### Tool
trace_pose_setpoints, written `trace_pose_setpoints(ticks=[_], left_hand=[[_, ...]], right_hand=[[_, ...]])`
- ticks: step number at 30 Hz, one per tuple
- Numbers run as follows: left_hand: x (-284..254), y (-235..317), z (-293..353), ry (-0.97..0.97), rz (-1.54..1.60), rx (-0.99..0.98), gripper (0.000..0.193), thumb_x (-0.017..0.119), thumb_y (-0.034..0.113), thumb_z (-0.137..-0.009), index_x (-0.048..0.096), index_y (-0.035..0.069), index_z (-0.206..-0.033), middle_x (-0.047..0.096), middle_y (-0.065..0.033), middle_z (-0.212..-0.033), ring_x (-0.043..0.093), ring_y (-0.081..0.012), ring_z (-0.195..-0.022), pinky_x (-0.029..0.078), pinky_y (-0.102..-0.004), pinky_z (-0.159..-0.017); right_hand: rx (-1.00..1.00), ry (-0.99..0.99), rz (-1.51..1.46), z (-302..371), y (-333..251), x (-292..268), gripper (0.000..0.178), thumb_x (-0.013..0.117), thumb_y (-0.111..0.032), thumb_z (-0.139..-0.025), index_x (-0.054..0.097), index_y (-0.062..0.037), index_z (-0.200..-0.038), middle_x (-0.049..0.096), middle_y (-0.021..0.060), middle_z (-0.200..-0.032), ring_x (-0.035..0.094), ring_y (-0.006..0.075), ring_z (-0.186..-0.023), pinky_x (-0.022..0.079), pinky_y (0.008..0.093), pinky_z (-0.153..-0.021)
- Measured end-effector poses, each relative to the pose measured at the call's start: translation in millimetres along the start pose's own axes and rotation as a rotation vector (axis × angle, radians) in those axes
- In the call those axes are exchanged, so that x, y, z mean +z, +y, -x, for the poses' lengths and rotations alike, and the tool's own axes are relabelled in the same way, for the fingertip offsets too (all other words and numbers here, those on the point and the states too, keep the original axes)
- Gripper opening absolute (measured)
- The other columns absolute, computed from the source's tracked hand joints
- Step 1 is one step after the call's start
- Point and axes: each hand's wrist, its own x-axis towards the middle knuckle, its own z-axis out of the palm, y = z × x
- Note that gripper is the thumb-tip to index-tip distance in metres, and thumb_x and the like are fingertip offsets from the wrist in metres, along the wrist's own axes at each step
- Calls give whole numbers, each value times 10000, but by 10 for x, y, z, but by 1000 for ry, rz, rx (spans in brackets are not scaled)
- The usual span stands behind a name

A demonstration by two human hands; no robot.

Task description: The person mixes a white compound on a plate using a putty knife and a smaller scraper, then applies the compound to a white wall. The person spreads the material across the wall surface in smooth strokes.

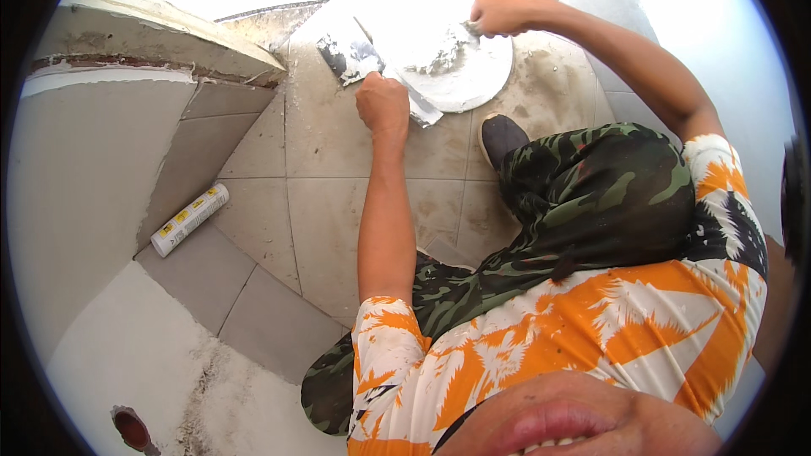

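Observation:
My left hand (384,104) is closed round the handle of a putty knife, which it mostly hides. The knife's wide grey blade (348,54), smeared with white paste, lies just beyond my knuckles. A long, narrow white-coated strip (425,110) sticks out to the right of that hand, against the round white pan (490,89). Inside the pan sits a heap of lumpy white paste (435,55), partly washed out by glare. My right hand (498,13) is curled closed over the pan's far right side; whatever its fingers hold is lost in the brightness.
Beige floor tiles (338,211) with dusty stains lie under the pan. A white cartridge tube (190,219) rests by the left wall (93,152). A rough-edged ledge (169,42) juts in at upper left. My dark shoe (504,139) stands close below the pan.

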Motion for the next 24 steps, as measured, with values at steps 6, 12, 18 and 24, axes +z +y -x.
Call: trace_pose_setpoints(ticks=[6,12,18,24], left_hand=[[-11,5,-10,2,-2,13,201,535,122,-822,622,-47,-757,659,-290,-807,653,-474,-796,520,-528,-722],[-2,-13,26,-23,18,2,198,526,115,-822,600,-51,-744,654,-295,-809,647,-468,-785,508,-526,-707],[7,1,9,6,-2,-14,189,530,108,-814,599,-54,-746,655,-291,-795,644,-472,-765,505,-530,-704],[57,86,-9,21,10,16,180,546,103,-798,578,-57,-722,636,-279,-751,628,-455,-720,489,-518,-682]], right_hand=[[-178,265,380,342,274,513,510,552,20,-766,675,-153,-1230,712,179,-1036,687,331,-959,552,433,-801],[-158,352,340,322,357,336,476,566,7,-782,681,-166,-1210,713,162,-1014,691,320,-951,554,426,-779],[-131,253,318,194,256,141,427,560,-20,-814,661,-137,-1211,715,154,-1029,684,330,-966,548,435,-809],[-222,370,303,-281,138,456,212,577,12,-774,652,1,-972,685,208,-839,686,377,-839,548,455,-705]])
